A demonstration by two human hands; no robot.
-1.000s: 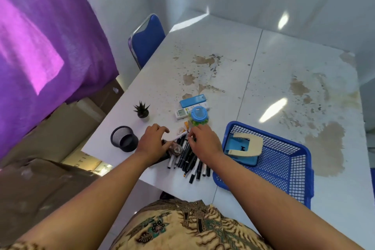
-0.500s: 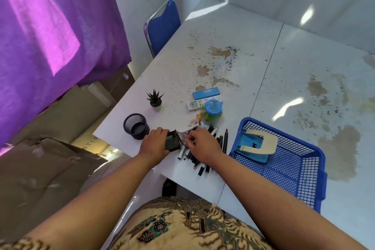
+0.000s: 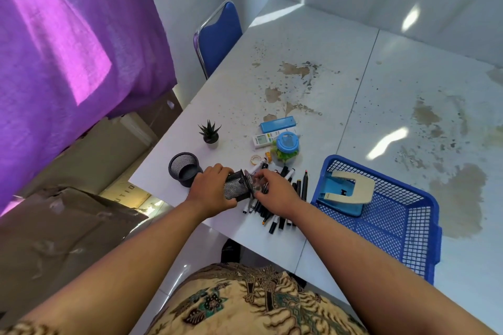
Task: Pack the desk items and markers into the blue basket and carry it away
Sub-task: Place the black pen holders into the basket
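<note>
Only the hole punch [image 3: 351, 190] lay in the blue basket [image 3: 419, 250]; the markers [image 3: 299, 187] sat unpacked on the tabletop [image 3: 313, 76]. The left hand [image 3: 209, 193] had its grip around a mesh cup [image 3: 236, 187]; the grip of the right hand [image 3: 275, 193] was unclear.

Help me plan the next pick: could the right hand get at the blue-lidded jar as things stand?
Probably yes. The blue-lidded jar stands just beyond the right hand, with only flat markers and tape rolls between. But that hand is busy at the mesh cup the left hand grips.
</note>
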